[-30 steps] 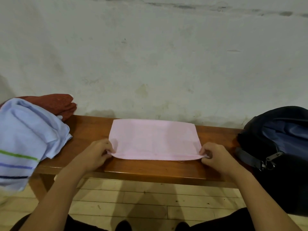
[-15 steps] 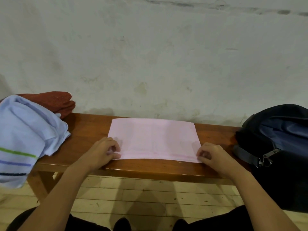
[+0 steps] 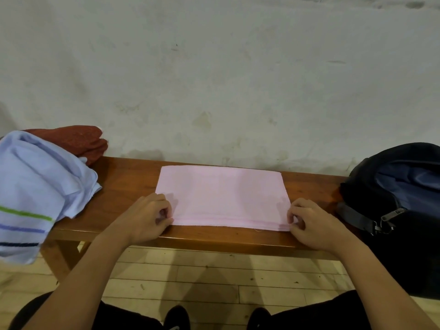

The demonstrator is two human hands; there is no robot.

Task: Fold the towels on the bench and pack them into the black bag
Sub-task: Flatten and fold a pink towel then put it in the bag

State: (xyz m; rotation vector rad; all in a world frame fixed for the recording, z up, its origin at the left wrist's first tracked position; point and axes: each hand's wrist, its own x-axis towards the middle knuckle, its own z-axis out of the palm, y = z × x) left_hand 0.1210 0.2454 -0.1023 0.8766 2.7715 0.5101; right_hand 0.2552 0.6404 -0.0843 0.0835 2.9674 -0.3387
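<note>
Both hands have slid inward since the earlier frames and now sit at the near corners of the pink towel (image 3: 222, 196), which has settled flat, its lifted front edge now down. That towel lies folded in a rectangle on the middle of the table (image 3: 128, 177). At its near left corner the left hand (image 3: 145, 220) curls its fingers and pinches the layered edge; at its near right corner the right hand (image 3: 314, 225) pinches likewise. Left of the pink towel, well apart, a light blue striped towel (image 3: 35, 186) hangs over the table end, with a red towel (image 3: 78, 141) behind it. Right of the pink towel sits the black bag (image 3: 402, 210), open.
</note>
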